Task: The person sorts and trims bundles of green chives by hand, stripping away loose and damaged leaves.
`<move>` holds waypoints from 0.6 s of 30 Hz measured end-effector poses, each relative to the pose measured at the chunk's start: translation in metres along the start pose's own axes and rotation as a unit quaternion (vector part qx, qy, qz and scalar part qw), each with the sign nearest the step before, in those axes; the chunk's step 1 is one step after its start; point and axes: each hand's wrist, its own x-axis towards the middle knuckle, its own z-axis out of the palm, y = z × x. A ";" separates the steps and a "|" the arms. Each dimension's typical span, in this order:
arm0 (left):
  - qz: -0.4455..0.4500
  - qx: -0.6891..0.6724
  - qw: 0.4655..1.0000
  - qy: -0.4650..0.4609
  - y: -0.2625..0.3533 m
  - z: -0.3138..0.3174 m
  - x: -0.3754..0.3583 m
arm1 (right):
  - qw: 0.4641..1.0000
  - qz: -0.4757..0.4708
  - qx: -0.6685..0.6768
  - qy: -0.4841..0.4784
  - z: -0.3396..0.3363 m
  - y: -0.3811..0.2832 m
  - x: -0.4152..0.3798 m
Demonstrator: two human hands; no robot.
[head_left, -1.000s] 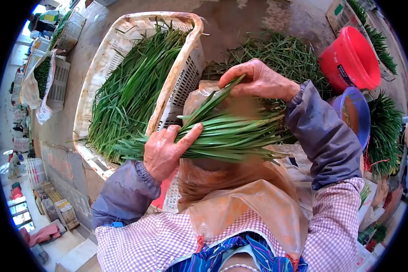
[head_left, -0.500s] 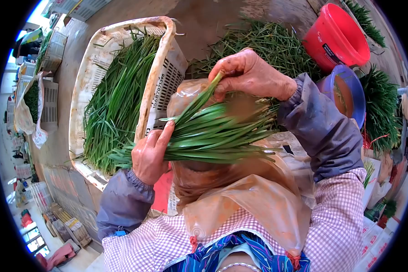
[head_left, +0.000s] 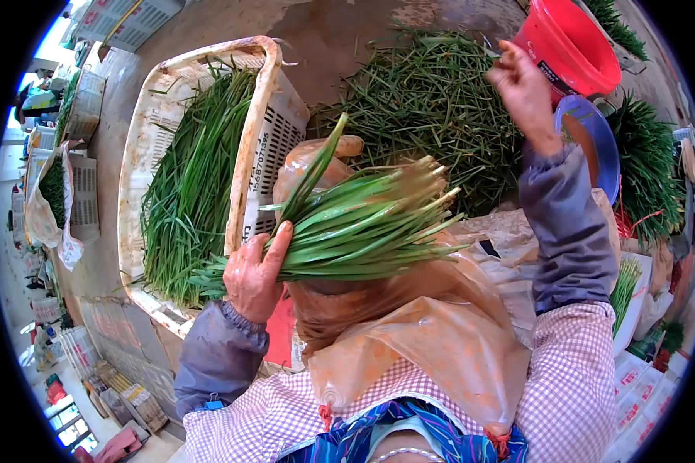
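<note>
My left hand (head_left: 253,272) is wrapped round a bunch of long green stalks (head_left: 355,231), whose pale ends point right over my lap. One stalk stands up from the bunch at an angle. My right hand (head_left: 523,89) is raised at the upper right beside the red bucket, with its fingers bent together; what they hold, if anything, is too small to tell. Below and left of that hand spreads a loose pile of green leaves (head_left: 432,116). A white crate (head_left: 259,154) with more green stalks stands to the left.
A red bucket (head_left: 575,50) and a blue basin (head_left: 606,154) of brownish water stand at the right, with bundled greens (head_left: 647,166) beyond them. A brownish plastic sheet (head_left: 417,324) covers my lap. Other crates (head_left: 85,185) stand at the far left.
My right hand has left the stalk it was pinching above the bunch and moved up and right toward the red bucket. My left hand still holds the bunch.
</note>
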 end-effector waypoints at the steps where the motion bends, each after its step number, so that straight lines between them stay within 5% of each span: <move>1: 0.004 0.009 1.000 0.006 0.000 0.000 0.001 | 0.996 0.032 0.022 -0.086 0.001 -0.016 -0.010; 2: 0.008 0.016 1.000 0.008 0.001 0.001 0.000 | 0.982 0.067 0.044 -0.173 0.005 -0.036 -0.029; 4: 0.013 0.025 1.000 0.011 0.003 -0.001 0.003 | 0.907 -0.015 0.131 -0.400 0.010 -0.069 -0.039; 6: 0.018 0.035 0.999 0.012 0.006 -0.004 0.005 | 0.855 -0.024 0.165 -0.491 0.022 -0.089 -0.047; 13: 0.004 0.048 0.999 0.021 0.006 -0.003 0.001 | 0.907 -0.146 0.192 -0.346 0.048 -0.087 -0.067; 18: -0.001 0.033 0.999 0.016 0.005 -0.001 0.003 | 0.939 -0.144 0.176 -0.260 0.053 -0.089 -0.073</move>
